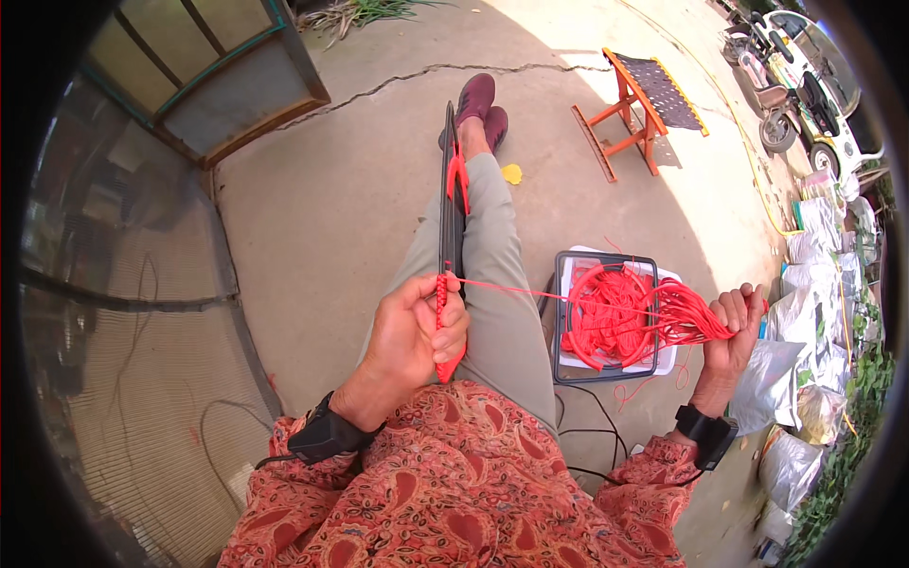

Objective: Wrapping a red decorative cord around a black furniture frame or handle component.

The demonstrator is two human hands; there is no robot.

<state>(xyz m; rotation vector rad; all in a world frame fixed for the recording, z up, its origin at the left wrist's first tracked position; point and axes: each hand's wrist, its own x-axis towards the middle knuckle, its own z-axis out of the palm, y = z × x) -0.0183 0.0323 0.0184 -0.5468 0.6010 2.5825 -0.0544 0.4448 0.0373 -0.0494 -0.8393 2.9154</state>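
A long dark frame [451, 222], seen nearly edge-on, lies along my legs. Red cord is wound in a tight braid-like row [442, 301] on its near part, and a red curved piece [458, 180] shows farther up. My left hand [421, 327] is closed around that red-wrapped part. From there a single strand of red cord [511, 288] runs taut to the right, over a basket. Out at the right my right hand [735, 327] is closed on a bundle of red cord [686, 310]. I cannot make out exactly how the strands pass between its fingers.
A dark-rimmed basket [559, 350] with a white liner holds loose red cord [611, 312]. Black cables [606, 431] lie beside it. Farther off stand an orange folding stool [630, 114] and parked vehicles [805, 85]. Silvery sacks [772, 379] line the right; a mesh screen [142, 379] stands left.
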